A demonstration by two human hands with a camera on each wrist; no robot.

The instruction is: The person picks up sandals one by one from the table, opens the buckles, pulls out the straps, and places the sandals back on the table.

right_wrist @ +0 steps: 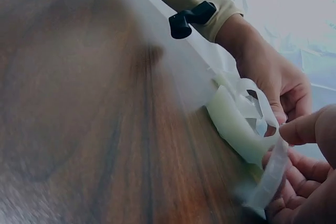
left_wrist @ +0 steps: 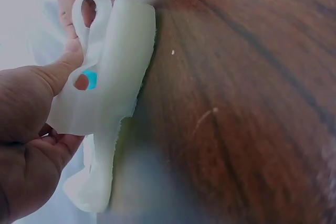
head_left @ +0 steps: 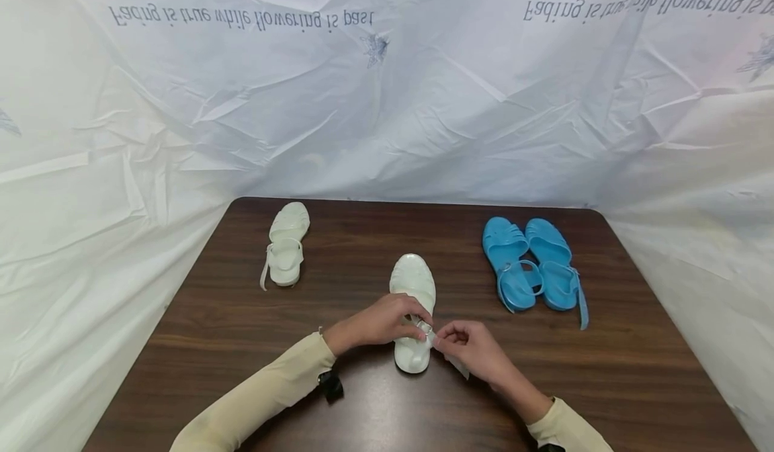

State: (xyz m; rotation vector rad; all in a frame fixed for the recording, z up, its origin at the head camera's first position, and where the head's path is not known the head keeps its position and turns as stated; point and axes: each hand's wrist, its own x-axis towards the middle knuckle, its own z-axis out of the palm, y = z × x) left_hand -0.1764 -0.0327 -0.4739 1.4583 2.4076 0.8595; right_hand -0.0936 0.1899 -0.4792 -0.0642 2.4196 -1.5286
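Note:
A white sandal (head_left: 412, 279) stands on the brown table in front of the person, toe pointing away. My left hand (head_left: 387, 319) reaches over its middle and pinches the ankle strap near the buckle (head_left: 425, 327). From the right side, my right hand (head_left: 474, 351) pinches the strap's long end (right_wrist: 273, 174), whose tip hangs below the fingers. In the left wrist view the sandal's heel part (left_wrist: 126, 51) and looped strap show beside the left thumb. Whether the strap's end is through the buckle cannot be told.
Another white sandal (head_left: 290, 223) lies at the table's back left, its strap hanging out to the side. Two blue sandals (head_left: 497, 234) lie side by side at the back right. White printed sheeting (head_left: 387, 129) hangs behind the brown table (head_left: 242, 344).

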